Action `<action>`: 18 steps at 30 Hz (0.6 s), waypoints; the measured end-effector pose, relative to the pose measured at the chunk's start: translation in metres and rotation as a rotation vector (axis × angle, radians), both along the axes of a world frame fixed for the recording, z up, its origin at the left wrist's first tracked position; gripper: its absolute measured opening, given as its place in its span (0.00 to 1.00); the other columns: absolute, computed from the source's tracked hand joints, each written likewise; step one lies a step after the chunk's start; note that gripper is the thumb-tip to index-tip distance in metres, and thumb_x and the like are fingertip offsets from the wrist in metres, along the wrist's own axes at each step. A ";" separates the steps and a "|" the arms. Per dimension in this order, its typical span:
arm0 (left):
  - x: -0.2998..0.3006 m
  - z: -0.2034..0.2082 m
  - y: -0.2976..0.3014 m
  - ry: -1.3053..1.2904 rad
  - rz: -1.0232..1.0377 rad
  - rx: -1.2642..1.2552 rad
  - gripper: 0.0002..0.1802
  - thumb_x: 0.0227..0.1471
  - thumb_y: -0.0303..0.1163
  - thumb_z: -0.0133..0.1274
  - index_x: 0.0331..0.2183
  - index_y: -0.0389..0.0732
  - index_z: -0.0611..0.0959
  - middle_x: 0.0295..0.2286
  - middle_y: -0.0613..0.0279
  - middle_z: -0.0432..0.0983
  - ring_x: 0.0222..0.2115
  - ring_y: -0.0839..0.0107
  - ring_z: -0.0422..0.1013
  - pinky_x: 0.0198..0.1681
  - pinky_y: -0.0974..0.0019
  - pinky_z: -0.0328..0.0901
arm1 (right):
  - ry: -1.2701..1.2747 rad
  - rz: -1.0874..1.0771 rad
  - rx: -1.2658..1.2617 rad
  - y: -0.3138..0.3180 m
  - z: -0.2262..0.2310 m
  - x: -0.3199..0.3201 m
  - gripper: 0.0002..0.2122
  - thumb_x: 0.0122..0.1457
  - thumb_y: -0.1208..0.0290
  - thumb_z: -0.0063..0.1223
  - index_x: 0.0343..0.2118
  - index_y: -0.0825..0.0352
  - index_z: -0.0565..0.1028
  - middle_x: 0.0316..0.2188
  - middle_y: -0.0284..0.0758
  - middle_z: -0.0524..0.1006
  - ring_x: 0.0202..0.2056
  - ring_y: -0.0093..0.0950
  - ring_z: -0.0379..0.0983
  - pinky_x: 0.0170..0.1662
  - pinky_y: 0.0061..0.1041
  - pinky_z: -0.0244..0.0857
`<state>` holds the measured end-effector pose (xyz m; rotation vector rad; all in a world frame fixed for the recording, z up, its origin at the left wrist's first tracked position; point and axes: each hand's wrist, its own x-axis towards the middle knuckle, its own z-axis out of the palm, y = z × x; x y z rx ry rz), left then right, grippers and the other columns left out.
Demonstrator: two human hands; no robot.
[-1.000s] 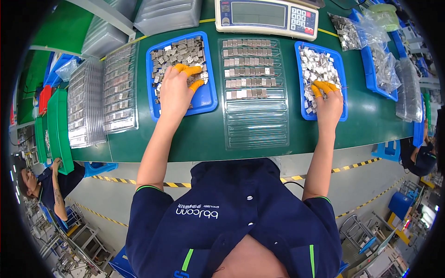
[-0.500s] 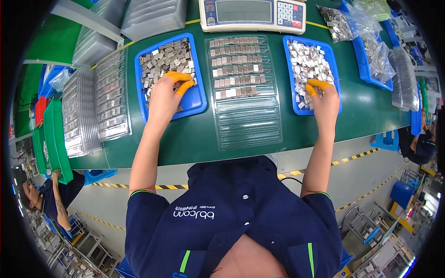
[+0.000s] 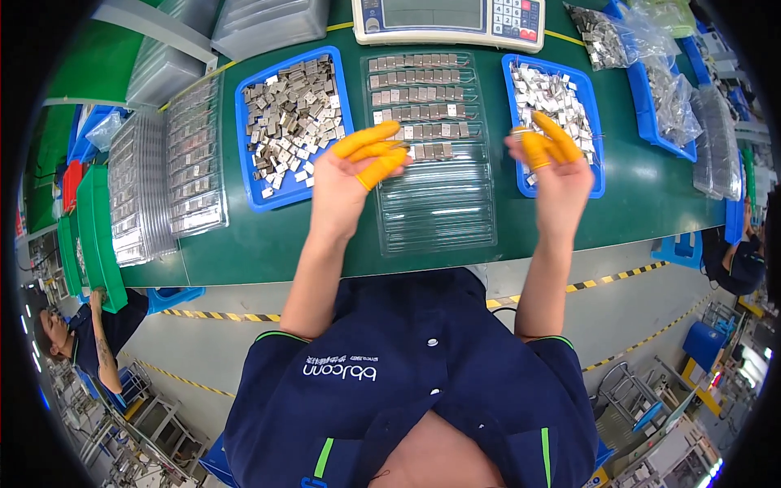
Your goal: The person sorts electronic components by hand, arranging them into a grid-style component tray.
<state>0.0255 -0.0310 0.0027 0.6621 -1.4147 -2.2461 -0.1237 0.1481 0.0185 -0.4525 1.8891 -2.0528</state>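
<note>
My left hand (image 3: 358, 171), in yellow finger cots, is over the left edge of a clear ribbed tray (image 3: 435, 215). Its thumb and fingers pinch a small metal connector, mostly covered by the fingertips. Rows of silver connectors (image 3: 419, 93) fill the far part of this tray. My right hand (image 3: 557, 159), also in yellow finger cots, hovers over the left rim of the right blue tray (image 3: 598, 175). Between its fingertips is a small white-and-silver connector (image 3: 522, 130). White-and-silver connectors (image 3: 553, 93) are heaped in that tray; metal connectors (image 3: 293, 114) lie in the left blue tray (image 3: 281, 199).
A white weighing scale (image 3: 447, 32) stands beyond the clear tray. Filled clear trays (image 3: 195, 167) are stacked at the left, near a green bin (image 3: 102, 236). Another blue tray (image 3: 663, 134) with bagged parts lies far right. A person (image 3: 106, 342) works at the lower left.
My left hand has come out of the left blue tray, rightward to the clear tray, with a connector. My right hand has lifted from the right tray's parts and shifted slightly left.
</note>
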 end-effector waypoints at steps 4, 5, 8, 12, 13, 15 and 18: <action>-0.004 -0.007 0.013 -0.027 -0.072 0.182 0.14 0.45 0.21 0.54 0.38 0.28 0.77 0.34 0.51 0.75 0.33 0.64 0.74 0.37 0.71 0.69 | -0.061 0.175 -0.057 -0.021 0.000 0.032 0.14 0.51 0.84 0.50 0.43 0.77 0.69 0.33 0.43 0.75 0.36 0.33 0.74 0.39 0.25 0.71; -0.004 -0.008 0.013 -0.037 -0.059 0.127 0.14 0.45 0.21 0.54 0.38 0.28 0.77 0.34 0.51 0.75 0.33 0.64 0.74 0.37 0.70 0.69 | -0.110 0.195 -0.075 -0.022 0.000 0.034 0.14 0.51 0.83 0.52 0.42 0.78 0.70 0.33 0.43 0.75 0.37 0.32 0.74 0.41 0.23 0.70; -0.004 -0.007 0.014 -0.052 -0.030 0.057 0.14 0.45 0.20 0.54 0.38 0.28 0.77 0.34 0.51 0.75 0.33 0.63 0.74 0.38 0.70 0.69 | -0.061 0.188 0.004 -0.026 0.007 0.040 0.13 0.50 0.83 0.53 0.40 0.79 0.71 0.34 0.42 0.75 0.37 0.29 0.74 0.43 0.21 0.68; -0.005 -0.005 0.015 -0.070 -0.011 0.050 0.13 0.44 0.18 0.54 0.37 0.27 0.77 0.34 0.52 0.75 0.34 0.63 0.74 0.40 0.68 0.69 | -0.012 0.111 0.045 -0.028 -0.004 0.046 0.11 0.49 0.82 0.54 0.37 0.71 0.75 0.34 0.34 0.77 0.33 0.21 0.74 0.38 0.14 0.66; -0.004 -0.005 0.015 -0.070 -0.010 0.051 0.13 0.44 0.18 0.54 0.37 0.27 0.77 0.34 0.52 0.75 0.34 0.63 0.74 0.40 0.68 0.69 | -0.012 0.112 0.045 -0.028 -0.006 0.047 0.11 0.49 0.82 0.54 0.37 0.71 0.75 0.34 0.34 0.77 0.33 0.21 0.74 0.38 0.14 0.66; -0.003 -0.007 0.016 -0.001 -0.021 0.050 0.12 0.43 0.17 0.54 0.35 0.27 0.77 0.35 0.52 0.75 0.34 0.64 0.74 0.41 0.68 0.69 | 0.243 0.160 0.207 -0.026 -0.009 0.048 0.09 0.47 0.80 0.57 0.34 0.66 0.78 0.30 0.30 0.76 0.26 0.17 0.69 0.30 0.12 0.62; -0.002 -0.007 0.017 -0.022 -0.055 0.022 0.12 0.42 0.16 0.55 0.34 0.27 0.78 0.35 0.52 0.75 0.34 0.66 0.73 0.42 0.69 0.68 | 0.206 0.153 0.233 -0.026 -0.014 0.050 0.08 0.45 0.79 0.59 0.31 0.65 0.78 0.29 0.29 0.74 0.24 0.16 0.65 0.26 0.12 0.58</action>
